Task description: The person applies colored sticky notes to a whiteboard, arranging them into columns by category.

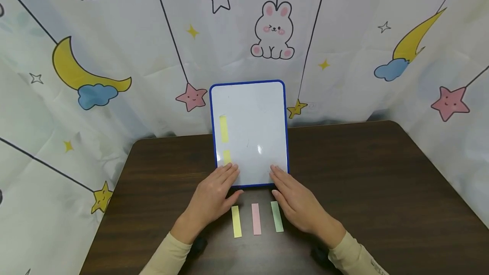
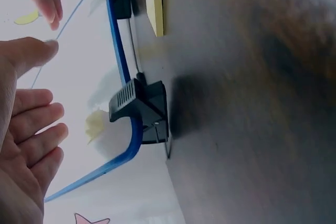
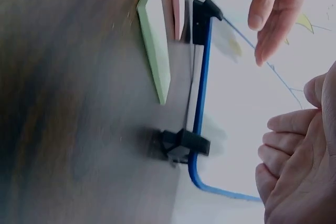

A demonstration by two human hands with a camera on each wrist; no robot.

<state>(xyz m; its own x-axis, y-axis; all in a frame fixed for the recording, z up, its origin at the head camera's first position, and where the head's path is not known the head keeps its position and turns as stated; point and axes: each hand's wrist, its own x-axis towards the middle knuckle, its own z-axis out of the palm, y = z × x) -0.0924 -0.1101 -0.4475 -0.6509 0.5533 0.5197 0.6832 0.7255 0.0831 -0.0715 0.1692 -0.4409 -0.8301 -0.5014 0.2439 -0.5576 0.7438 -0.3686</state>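
A whiteboard with a blue frame (image 1: 252, 118) stands upright on black clip feet (image 2: 139, 111). Two yellow sticky strips (image 1: 223, 129) are stuck along its left side, one above the other. My left hand (image 1: 214, 190) is held with fingers extended in front of the lower left corner, overlapping the lower strip in the head view. Opposite it, my right hand (image 1: 299, 203) extends its fingers at the lower right corner. Neither hand holds anything. Between and below them lie three narrow sticky-note pads: yellow (image 1: 237, 222), pink (image 1: 256, 219) and green (image 1: 276, 216), the green one nearest my right hand.
The dark wooden table (image 1: 363, 173) spreads to both sides of the whiteboard. Behind it hangs a white curtain (image 1: 153, 54) printed with moons, stars and a rabbit. In the right wrist view, another black clip foot (image 3: 186, 142) grips the board's lower edge.
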